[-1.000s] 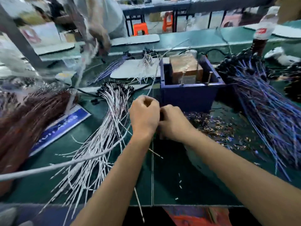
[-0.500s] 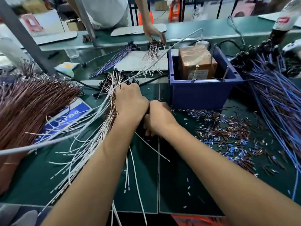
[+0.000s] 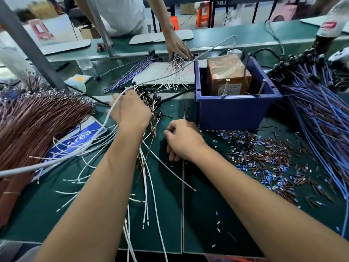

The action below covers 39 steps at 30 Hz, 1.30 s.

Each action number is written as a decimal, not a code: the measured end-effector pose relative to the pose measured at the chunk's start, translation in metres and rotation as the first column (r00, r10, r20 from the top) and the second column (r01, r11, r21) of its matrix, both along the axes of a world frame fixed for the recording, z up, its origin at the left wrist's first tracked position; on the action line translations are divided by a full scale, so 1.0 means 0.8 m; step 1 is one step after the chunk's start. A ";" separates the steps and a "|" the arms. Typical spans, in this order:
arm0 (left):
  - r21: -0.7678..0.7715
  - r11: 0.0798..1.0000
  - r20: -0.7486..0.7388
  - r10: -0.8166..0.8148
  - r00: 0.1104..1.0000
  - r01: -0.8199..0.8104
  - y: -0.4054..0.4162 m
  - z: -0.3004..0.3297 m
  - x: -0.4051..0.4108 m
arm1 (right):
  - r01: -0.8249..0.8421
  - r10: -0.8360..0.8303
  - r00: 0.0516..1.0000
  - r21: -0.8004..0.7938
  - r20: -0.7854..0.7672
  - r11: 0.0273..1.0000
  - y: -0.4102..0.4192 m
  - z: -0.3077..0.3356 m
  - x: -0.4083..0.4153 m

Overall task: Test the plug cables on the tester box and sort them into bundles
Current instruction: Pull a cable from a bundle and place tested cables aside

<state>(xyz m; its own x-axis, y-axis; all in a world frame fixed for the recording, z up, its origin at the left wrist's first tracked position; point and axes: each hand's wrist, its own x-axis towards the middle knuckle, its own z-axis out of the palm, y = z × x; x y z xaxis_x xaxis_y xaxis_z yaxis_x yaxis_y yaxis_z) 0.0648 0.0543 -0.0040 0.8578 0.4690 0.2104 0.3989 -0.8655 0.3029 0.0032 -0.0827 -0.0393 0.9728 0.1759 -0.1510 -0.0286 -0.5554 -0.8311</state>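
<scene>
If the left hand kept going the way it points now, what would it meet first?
Probably the black plug ends of the white cables, right at the left hand; beyond them lies a pale board. Depth is uncertain.

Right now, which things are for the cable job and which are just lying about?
For the job:
left hand on the white cables
right hand
blue box
brown cables
blue cables

Just lying about:
bottle
orange stools
wire scraps
</scene>
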 end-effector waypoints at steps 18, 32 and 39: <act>0.004 1.000 -0.174 -0.002 0.985 0.003 0.014 0.043 -0.035 | -0.031 0.031 0.999 0.019 -0.010 0.999 -0.004 -0.002 0.001; -0.149 0.988 0.345 0.017 0.939 0.037 0.000 0.059 -0.044 | -0.049 0.048 0.999 0.066 0.024 0.997 -0.009 -0.005 -0.001; -0.423 0.839 0.219 -0.270 0.937 0.341 -0.040 0.022 -0.062 | -0.061 0.055 0.998 0.244 0.029 0.968 -0.014 -0.009 0.002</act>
<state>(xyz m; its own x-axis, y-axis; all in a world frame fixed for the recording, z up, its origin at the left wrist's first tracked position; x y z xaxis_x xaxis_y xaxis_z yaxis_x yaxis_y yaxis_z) 0.0149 0.0224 0.0140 0.9494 0.2609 0.1747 0.0575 -0.6915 0.7201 0.0047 -0.0938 -0.0464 0.9625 0.2608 -0.0750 0.0175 -0.3354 -0.9419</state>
